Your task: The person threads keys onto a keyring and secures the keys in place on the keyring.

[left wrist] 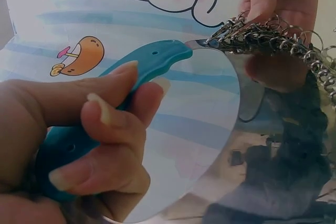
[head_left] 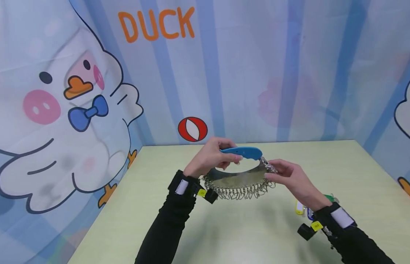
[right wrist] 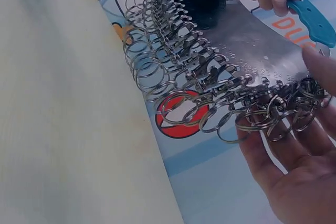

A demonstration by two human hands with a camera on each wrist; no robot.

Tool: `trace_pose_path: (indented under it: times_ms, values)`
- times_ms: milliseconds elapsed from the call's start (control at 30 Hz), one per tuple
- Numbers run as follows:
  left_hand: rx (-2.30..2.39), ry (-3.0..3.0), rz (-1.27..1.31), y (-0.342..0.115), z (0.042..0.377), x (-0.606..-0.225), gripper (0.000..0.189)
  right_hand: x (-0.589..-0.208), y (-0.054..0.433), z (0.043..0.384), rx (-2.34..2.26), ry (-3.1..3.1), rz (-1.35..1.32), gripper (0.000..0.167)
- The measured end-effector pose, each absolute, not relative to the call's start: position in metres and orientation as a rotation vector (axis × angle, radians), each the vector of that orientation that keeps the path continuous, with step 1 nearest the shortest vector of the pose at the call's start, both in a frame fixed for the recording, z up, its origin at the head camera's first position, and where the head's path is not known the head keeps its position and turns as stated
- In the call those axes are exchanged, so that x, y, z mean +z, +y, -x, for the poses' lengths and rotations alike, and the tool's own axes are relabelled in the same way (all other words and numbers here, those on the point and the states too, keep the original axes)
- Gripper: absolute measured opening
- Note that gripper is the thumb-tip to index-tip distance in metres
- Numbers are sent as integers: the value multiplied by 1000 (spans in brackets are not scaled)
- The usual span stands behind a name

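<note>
Blue handle point(head_left: 247, 151) sits gripped by the curled left hand point(head_left: 209, 157); the right hand point(head_left: 295, 179) holds the ringed plate point(head_left: 239, 179).

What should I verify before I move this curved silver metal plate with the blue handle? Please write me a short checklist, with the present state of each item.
1. Left hand holds the blue plastic handle: ok.
2. Right hand supports the row of round silver metal rings: ok, at its end.
3. Curved silver metal plate is clear of the pale table: ok, held above it.
4. Rings hang separately: not ok, they are bunched near the right hand.
5. Every ring is closed: cannot tell, too small.
6. Small green, yellow and blue items on the table are fully visible: not ok, partly hidden.
</note>
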State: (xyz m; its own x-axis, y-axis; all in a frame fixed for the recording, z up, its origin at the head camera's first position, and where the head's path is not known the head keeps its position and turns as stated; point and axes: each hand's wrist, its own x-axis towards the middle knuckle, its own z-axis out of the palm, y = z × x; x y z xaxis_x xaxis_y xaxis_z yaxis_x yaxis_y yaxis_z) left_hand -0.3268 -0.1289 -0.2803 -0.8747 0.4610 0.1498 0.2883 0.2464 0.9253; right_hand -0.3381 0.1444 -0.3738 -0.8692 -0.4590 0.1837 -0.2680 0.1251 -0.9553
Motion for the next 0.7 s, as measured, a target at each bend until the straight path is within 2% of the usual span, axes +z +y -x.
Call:
trace_pose_path:
  times_ms: [400, 700]
  values:
    - [1725, 2285, -702, -132, 323, -279, 13, -373, 148, 336, -1946, 2051, 832, 37]
    - [1708, 2268, -732, -132, 319, -278, 13, -372, 147, 333, -2059, 1917, 793, 26]
